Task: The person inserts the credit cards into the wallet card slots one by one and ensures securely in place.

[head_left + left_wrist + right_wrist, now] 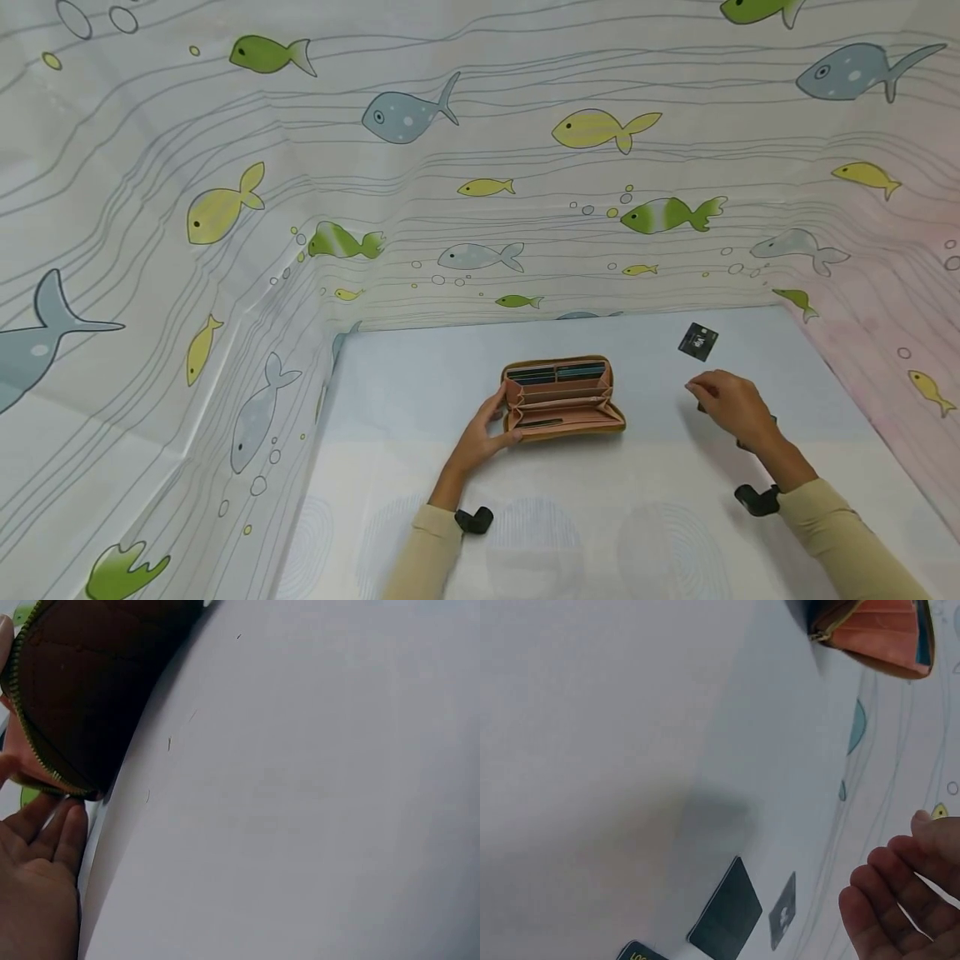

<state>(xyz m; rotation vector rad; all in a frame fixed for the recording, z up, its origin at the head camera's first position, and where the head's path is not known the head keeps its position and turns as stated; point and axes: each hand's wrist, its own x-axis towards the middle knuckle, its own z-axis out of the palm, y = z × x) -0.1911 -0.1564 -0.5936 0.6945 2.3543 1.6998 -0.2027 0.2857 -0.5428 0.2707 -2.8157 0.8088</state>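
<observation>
An unzipped wallet (558, 402) with a pinkish-tan lining stands open on the table, cards showing in its slots. My left hand (480, 435) grips its left end, thumb at the front edge and fingers at the side. In the left wrist view, the wallet's dark quilted cover (90, 682) and gold zip face the camera. To the right, my right hand (733, 406) hovers over some cards with fingers loosely bent and nothing in them. In the right wrist view, a dark card (727, 911) lies below the fingers (885, 892). A black VIP card (698, 342) lies beyond that hand.
A card with yellow letters (639, 952) and a grey-looking card (783, 911) lie near the dark one. The pale table (420, 367) is bordered by hanging sheets (420, 217) printed with fish, behind and on both sides.
</observation>
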